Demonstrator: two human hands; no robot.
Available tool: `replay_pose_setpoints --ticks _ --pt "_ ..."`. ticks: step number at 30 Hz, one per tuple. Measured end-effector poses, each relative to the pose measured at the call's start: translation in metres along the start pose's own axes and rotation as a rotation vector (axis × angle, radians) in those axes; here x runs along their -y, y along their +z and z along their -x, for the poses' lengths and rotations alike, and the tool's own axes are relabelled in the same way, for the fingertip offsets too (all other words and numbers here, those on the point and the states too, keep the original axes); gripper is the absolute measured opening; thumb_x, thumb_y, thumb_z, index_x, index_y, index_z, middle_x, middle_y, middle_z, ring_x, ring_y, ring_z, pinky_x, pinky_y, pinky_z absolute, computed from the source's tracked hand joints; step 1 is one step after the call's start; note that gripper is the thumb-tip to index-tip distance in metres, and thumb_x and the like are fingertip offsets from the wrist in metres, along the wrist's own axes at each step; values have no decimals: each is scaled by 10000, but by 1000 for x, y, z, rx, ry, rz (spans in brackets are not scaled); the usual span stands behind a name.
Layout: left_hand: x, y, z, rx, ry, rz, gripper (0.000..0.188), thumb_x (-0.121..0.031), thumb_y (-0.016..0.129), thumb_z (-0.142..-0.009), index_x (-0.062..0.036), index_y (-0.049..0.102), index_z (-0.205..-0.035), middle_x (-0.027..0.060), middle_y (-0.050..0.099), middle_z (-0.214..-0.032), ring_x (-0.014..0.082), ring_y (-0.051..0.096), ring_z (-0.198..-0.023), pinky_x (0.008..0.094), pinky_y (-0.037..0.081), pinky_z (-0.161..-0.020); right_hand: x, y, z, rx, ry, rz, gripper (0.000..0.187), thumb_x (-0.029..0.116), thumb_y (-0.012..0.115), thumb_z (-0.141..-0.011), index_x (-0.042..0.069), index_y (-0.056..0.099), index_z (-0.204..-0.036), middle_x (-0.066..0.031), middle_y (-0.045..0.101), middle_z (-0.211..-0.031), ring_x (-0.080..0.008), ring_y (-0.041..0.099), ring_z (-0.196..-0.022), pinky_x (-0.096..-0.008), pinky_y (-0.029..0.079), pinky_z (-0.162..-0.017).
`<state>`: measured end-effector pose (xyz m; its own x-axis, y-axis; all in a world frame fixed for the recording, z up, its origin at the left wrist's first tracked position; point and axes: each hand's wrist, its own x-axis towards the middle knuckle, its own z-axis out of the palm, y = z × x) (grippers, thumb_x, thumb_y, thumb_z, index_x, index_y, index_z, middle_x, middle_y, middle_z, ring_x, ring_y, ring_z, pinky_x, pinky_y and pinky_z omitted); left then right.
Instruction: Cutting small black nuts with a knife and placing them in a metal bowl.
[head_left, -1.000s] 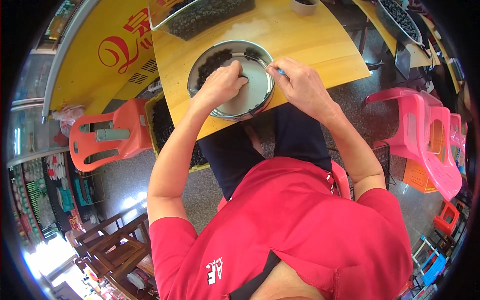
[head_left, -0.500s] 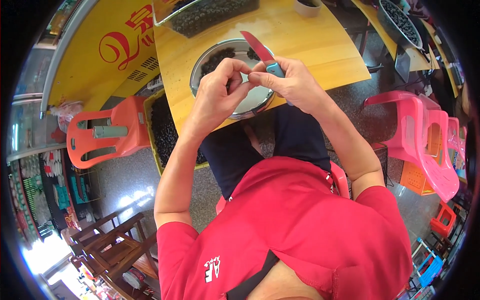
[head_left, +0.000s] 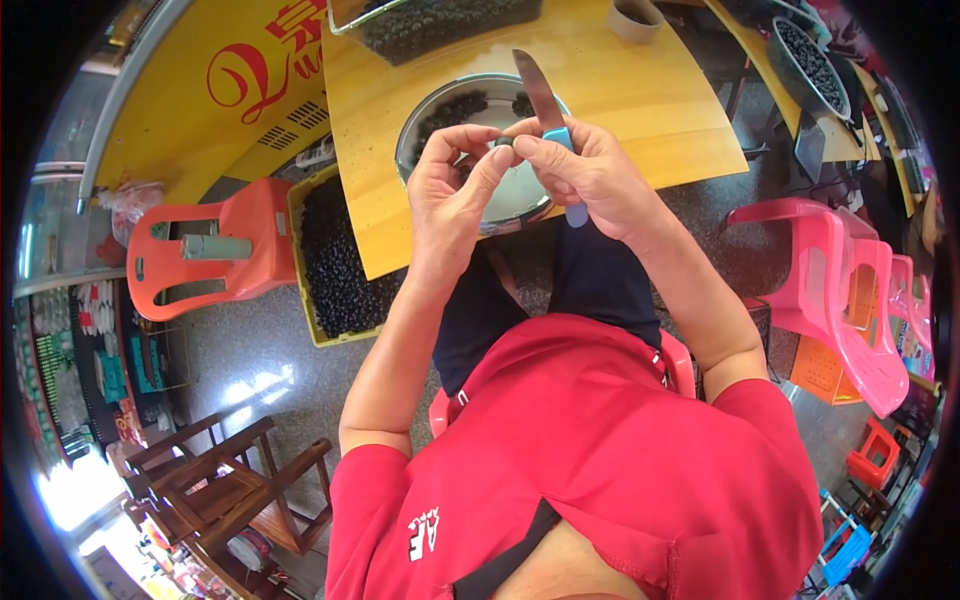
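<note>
My right hand [head_left: 597, 178] is wrapped round the blue handle of a knife [head_left: 541, 92]. Its blade points up and away from me. Between the fingertips of my left hand [head_left: 447, 195] is a small, dark, roundish piece [head_left: 505, 142], whose kind I cannot make out. The right thumb meets the left fingertips at this piece. Below both hands is a round metal bowl [head_left: 404, 152] at the near edge of the wooden table. Dark pieces [head_left: 462, 108] lie inside along its far side; my hands cover part of the bowl.
On the table [head_left: 640, 120] stand a clear tub [head_left: 440, 30] of dark pieces and a brown cup [head_left: 634, 20]. A yellow crate [head_left: 322, 335] full of dark pieces sits at the left, beside an orange chair [head_left: 270, 250]. Pink chairs [head_left: 790, 240] stand right.
The small dark piece now shows between my fingertips. The knife blade has turned and looks dark instead of red. The view has shifted slightly, with the bowl and table further right.
</note>
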<state>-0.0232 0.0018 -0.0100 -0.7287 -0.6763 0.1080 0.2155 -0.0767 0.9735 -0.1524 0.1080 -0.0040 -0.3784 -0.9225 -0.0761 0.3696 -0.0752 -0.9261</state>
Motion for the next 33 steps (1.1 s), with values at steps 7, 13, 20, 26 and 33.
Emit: replay_pose_setpoints --ticks 7,13,20,26,33 --pt "-2 2 6 -5 -45 -57 198 -118 676 -894 12 635 -1037 52 669 -962 69 590 -870 206 476 -758 3 4 -4 -48 23 -9 268 295 729 -852 62 625 -935 73 460 -618 -10 387 -513 -175 291 -447" --pt "-1 -3 8 18 -89 -22 190 -106 671 -895 13 664 -1043 42 668 -956 69 596 -867 217 480 -765 4 0 -4 -38 12 4 246 285 693 -885 54 617 -921 69 474 -620 -11 386 -510 -186 283 -441" --pt "7 -6 11 -20 119 -230 188 -113 672 -893 8 657 -1036 -9 628 -888 20 430 -663 171 330 -593 7 4 -1 -41 -58 131 213 245 658 -910 49 625 -986 68 476 -627 -2 400 -525 -191 296 -452" --pt "1 -5 13 60 83 4 157 -58 672 -880 10 635 -1017 15 594 -950 75 582 -890 207 453 -794 10 2 0 31 0 -17 195 231 645 -913 60 627 -1005 20 596 -717 -6 427 -537 -186 310 -464" --pt "1 -6 12 57 -23 113 161 -65 655 -897 4 601 -1032 10 583 -983 76 568 -902 212 444 -810 17 5 8 -39 -149 475 298 241 648 -919 6 610 -1098 8 601 -860 -51 551 -774 -203 456 -661"
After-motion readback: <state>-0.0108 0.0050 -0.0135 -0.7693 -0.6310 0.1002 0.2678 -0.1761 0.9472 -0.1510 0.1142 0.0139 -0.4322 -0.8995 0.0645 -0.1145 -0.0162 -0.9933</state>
